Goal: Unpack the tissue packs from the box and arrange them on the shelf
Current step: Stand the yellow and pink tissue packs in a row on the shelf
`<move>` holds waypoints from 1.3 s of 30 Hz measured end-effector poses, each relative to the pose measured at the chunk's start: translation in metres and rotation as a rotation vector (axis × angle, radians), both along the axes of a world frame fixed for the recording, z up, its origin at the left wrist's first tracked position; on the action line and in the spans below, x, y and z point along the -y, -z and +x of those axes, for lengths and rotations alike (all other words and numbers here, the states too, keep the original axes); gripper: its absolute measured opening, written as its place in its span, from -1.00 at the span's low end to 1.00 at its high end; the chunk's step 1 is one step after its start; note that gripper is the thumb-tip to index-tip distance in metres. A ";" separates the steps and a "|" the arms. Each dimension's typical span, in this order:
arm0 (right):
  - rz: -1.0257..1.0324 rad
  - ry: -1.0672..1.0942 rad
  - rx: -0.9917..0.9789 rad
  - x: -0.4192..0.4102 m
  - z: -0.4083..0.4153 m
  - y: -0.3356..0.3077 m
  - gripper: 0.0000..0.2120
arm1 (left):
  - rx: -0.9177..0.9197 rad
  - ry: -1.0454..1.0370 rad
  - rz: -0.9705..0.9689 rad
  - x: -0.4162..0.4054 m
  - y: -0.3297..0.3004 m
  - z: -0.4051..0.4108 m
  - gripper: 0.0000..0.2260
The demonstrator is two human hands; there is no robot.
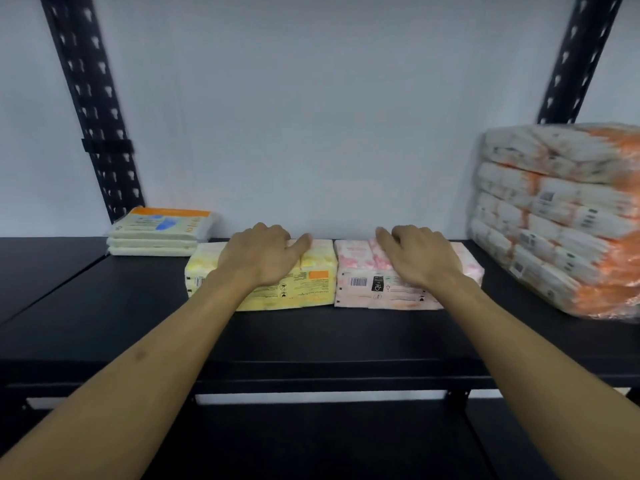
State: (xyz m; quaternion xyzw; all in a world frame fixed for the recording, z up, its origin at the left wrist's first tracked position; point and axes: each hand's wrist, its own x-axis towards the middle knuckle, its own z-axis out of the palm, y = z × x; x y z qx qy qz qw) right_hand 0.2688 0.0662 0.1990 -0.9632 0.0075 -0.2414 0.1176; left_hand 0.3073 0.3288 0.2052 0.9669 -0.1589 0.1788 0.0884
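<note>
Two hands lie palm-down on two tissue packs that sit side by side, touching, on the black shelf (104,317). The left hand (263,258) rests on the yellow pack (308,289), fingers loosely spread over its top and not gripping it. The right hand (420,259) rests the same way on the pink pack (360,289), fingers relaxed. On the yellow pack's near face are an orange patch, a small barcode at its left end and lines of print too fine to read. The pink pack's near face shows a barcode, a black square symbol and unreadable small print. Left of the yellow pack, further back, lies a stack of cream packs (159,233) with an orange band and blue mark on top. Right of the pink pack stands a large wrapped bundle of orange-and-white packs (561,216) with small barcodes, blurred.
</note>
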 end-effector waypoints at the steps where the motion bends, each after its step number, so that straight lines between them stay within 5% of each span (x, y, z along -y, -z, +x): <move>1: -0.028 0.005 0.038 0.000 0.001 0.001 -0.46 | 0.045 -0.009 0.003 0.001 0.000 -0.003 -0.45; 6: -0.096 0.036 0.285 0.000 -0.004 0.021 -0.54 | 0.372 -0.022 0.051 0.002 0.018 -0.021 -0.50; 10: -0.096 0.000 0.326 0.000 -0.021 0.047 -0.57 | 0.437 -0.023 0.024 -0.004 0.045 -0.034 -0.47; 15: -0.108 -0.049 0.292 0.001 -0.052 0.055 -0.66 | 0.352 0.003 -0.016 -0.011 0.056 -0.064 -0.42; 23: -0.013 -0.025 0.140 -0.006 -0.037 -0.008 -0.63 | 0.018 0.089 -0.026 -0.014 -0.022 -0.050 -0.50; 29: -0.035 0.006 -0.320 -0.012 0.002 -0.006 -0.44 | -0.275 -0.037 0.012 0.005 -0.003 -0.007 -0.28; 34: 0.001 0.045 -0.142 -0.013 0.008 -0.002 -0.53 | -0.200 -0.082 -0.034 0.007 0.002 0.009 -0.31; 39: -0.044 0.051 0.146 -0.017 0.016 0.006 -0.49 | 0.100 -0.072 -0.076 0.011 0.005 0.003 -0.37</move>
